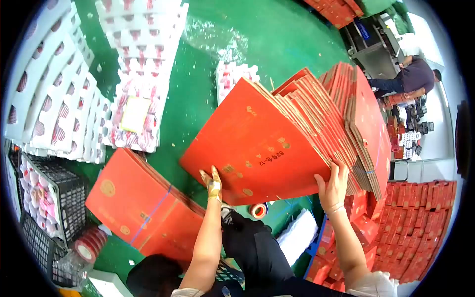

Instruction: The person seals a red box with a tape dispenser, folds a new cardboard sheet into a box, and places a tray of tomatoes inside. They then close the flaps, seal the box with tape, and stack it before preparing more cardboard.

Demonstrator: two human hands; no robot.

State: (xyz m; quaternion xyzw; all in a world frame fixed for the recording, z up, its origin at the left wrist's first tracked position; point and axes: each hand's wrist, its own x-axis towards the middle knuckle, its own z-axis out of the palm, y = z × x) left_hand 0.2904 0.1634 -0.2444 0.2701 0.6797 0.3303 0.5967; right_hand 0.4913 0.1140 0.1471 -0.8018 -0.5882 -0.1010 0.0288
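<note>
A large red flattened carton (252, 148) printed with gold marks and black characters stands tilted before me, at the front of a leaning stack of flattened cartons (316, 119). My left hand (213, 185), in a partly yellowish glove, rests on its lower left part with the fingers spread. At the lower right corner my bare right hand (334, 188) grips the edge, thumb on the printed face and fingers over the side. To the left lies a strapped bundle of flat red cartons (143, 200) with a blue band.
White foam trays of wrapped fruit (136, 99) stand at the left above a black crate (69, 198). Tape rolls (258, 210) lie by my feet. Red boxes (415, 222) are piled at the right. A person (413, 76) bends over at the far right.
</note>
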